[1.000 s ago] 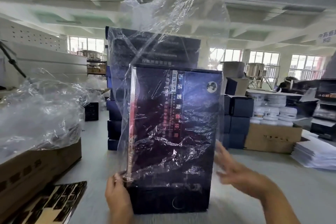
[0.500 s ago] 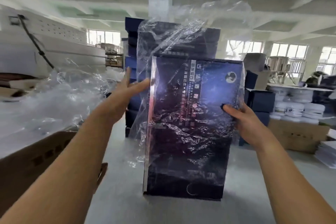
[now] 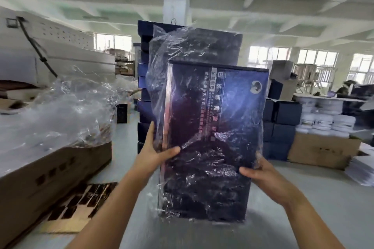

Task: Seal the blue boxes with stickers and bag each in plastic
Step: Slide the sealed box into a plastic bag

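Observation:
A tall dark blue box (image 3: pixel 232 119) stands upright in front of me, wrapped in a clear plastic bag (image 3: pixel 182 50) whose loose top crumples above and behind it. My left hand (image 3: pixel 155 151) grips the box's left edge, thumb across the front over the plastic. My right hand (image 3: pixel 263 176) grips the lower right edge, thumb on the front. The box's bottom sits just above the grey table (image 3: pixel 303 218). Behind it rises a stack of blue boxes (image 3: pixel 144 91).
At the left, a cardboard carton (image 3: pixel 50 172) holds a heap of clear plastic bags (image 3: pixel 60 111). A sticker sheet (image 3: pixel 81 206) lies before it. To the right are more blue boxes (image 3: pixel 283 119), white tubs (image 3: pixel 323 121) on a brown carton (image 3: pixel 321 149), and stacked white sheets (image 3: pixel 362 168).
Both hands have slid down the box's sides to its lower half, pulling the plastic bag down over it. The loose bag top above the box has collapsed lower.

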